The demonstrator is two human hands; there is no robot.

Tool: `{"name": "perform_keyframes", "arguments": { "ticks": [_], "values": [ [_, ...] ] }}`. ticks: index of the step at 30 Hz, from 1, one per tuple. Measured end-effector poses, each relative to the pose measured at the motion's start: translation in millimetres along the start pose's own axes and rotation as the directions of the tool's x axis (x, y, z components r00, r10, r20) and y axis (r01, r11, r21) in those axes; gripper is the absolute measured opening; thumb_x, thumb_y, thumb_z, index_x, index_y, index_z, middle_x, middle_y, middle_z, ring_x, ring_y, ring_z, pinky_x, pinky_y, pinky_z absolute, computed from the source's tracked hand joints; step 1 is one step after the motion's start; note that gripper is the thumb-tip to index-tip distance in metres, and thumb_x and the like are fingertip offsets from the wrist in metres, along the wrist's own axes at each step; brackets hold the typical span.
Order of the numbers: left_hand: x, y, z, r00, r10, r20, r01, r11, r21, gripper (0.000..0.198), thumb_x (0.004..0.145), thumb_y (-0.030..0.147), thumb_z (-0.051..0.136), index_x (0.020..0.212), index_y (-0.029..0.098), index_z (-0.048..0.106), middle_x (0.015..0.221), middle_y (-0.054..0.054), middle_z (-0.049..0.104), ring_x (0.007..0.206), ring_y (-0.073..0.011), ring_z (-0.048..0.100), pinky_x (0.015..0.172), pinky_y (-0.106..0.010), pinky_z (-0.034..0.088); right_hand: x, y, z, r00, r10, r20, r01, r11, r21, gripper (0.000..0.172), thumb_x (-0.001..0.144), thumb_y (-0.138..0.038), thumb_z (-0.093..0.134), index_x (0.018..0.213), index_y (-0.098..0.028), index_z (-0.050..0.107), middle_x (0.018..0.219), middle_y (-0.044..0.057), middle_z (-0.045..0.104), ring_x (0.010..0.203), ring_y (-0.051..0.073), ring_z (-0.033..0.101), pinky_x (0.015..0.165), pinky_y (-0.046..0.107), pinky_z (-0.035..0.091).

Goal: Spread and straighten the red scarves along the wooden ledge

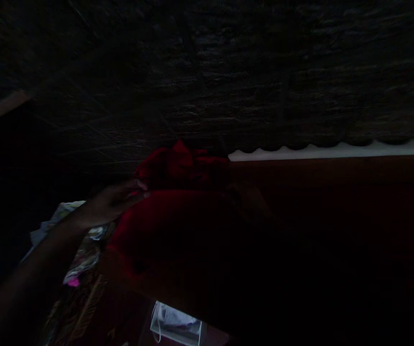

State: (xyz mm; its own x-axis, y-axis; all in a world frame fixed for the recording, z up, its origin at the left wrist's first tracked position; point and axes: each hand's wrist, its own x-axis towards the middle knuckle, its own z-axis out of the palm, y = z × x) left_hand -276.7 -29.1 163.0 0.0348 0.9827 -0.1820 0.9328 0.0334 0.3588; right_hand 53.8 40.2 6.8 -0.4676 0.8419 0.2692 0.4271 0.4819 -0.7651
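Observation:
The scene is very dark. A red cloth (171, 216) spreads across the middle of the head view, its upper edge running nearly straight between my two hands. At the cloth's upper left corner my left hand (116, 197) is closed, pinching the edge between thumb and fingers. My right hand (248, 199) shows only dimly at the other end of that edge, its fingers closed on the cloth. Behind the edge lies a crumpled red heap of fabric (181, 166). Shadow hides the cloth's lower right part.
A white strip with a scalloped edge (333, 152) runs to the right behind the cloth. Beyond it is a dark, streaked surface (246, 81). Plastic-like wrapping (88, 257) and a small pink thing (73, 282) lie lower left. A pale see-through packet (178, 324) lies below.

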Motion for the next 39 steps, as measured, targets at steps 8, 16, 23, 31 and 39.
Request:
{"name": "perform_keyframes", "arguments": {
  "ticks": [8,16,23,31,39],
  "values": [
    [19,-36,12.0,0.995,-0.054,-0.082,0.073,0.964,0.256,0.072,0.082,0.085,0.033,0.101,0.024,0.068,0.107,-0.005,0.075,0.094,-0.0255,0.07,0.088,-0.037,0.05,0,-6,0,0.997,0.074,0.006,-0.07,0.965,-0.253,0.025,0.105,-0.034,0.051,0.107,-0.019,0.07,0.106,0.007,0.073,0.098,0.022,0.063,0.091,0.035,0.04],
    [19,-11,31.8,0.98,-0.084,-0.18,0.099,0.992,0.08,0.074,0.078,0.088,0.042,0.105,0.023,0.062,0.118,-0.007,0.072,0.108,-0.0241,0.067,0.099,-0.036,0.051,3,-7,-9,0.988,0.123,0.09,-0.09,0.947,-0.307,0.035,0.106,-0.04,0.046,0.12,-0.018,0.069,0.117,0.011,0.073,0.111,0.025,0.065,0.105,0.042,0.038],
    [13,18,31.5,0.987,-0.074,-0.14,0.069,0.997,-0.042,0.066,0.076,0.08,0.058,0.098,0.018,0.067,0.1,-0.009,0.075,0.097,-0.0252,0.069,0.098,-0.036,0.052,16,13,-56,0.889,0.028,0.456,0.001,0.998,-0.063,0.032,0.092,-0.031,0.071,0.122,-0.019,0.071,0.122,0.007,0.072,0.106,0.021,0.069,0.09,0.03,0.051],
    [13,11,30.1,0.986,-0.05,-0.161,0.044,0.998,-0.037,0.061,0.079,0.074,0.058,0.099,0.018,0.068,0.106,-0.011,0.075,0.101,-0.0262,0.069,0.099,-0.037,0.051,11,-4,-78,0.89,0.166,0.426,-0.003,0.934,-0.357,0.048,0.087,-0.026,0.074,0.133,-0.017,0.067,0.136,0.014,0.064,0.121,0.034,0.063,0.1,0.044,0.054],
    [10,31,28.7,0.986,-0.062,-0.152,0.103,0.955,0.277,0.07,0.091,0.074,0.037,0.111,0.015,0.068,0.114,-0.017,0.072,0.106,-0.0333,0.067,0.098,-0.047,0.051,13,-7,-108,0.814,0.297,0.499,0.016,0.847,-0.531,0.031,0.091,-0.027,0.067,0.118,-0.012,0.074,0.121,0.017,0.071,0.109,0.033,0.068,0.092,0.041,0.055]
  ]
}}
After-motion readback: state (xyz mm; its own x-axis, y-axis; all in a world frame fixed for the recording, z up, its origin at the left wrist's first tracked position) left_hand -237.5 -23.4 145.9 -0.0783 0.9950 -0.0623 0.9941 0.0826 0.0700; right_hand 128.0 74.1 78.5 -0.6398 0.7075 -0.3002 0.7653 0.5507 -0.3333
